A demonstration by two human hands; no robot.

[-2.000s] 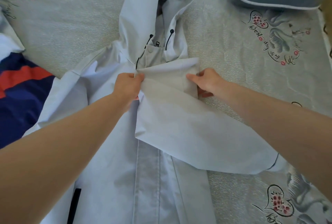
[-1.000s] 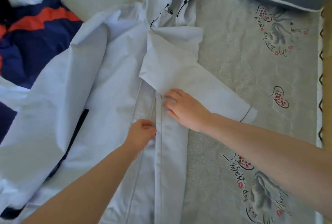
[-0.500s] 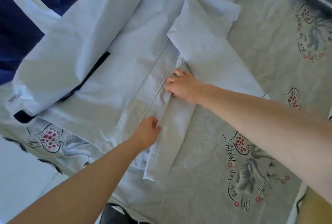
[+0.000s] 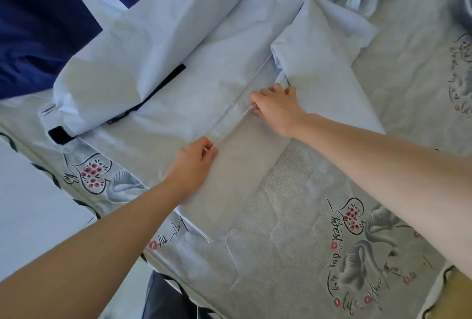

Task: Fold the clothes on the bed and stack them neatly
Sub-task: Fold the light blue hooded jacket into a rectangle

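the jacket's (image 4: 178,68) hood is cut off at the top edge, and both hands' fingertips are tucked out of sight under the fabric. the left hand (image 4: 194,162) and right hand (image 4: 275,109) each pinch the front edge with curled fingers. the jacket lies across the bed (image 4: 293,254), its hem near the front edge. a navy garment (image 4: 38,24) is bunched at the far left corner, partly covered by the jacket.

Both forearms (image 4: 107,237) bare, no sleeves, no jewellery.
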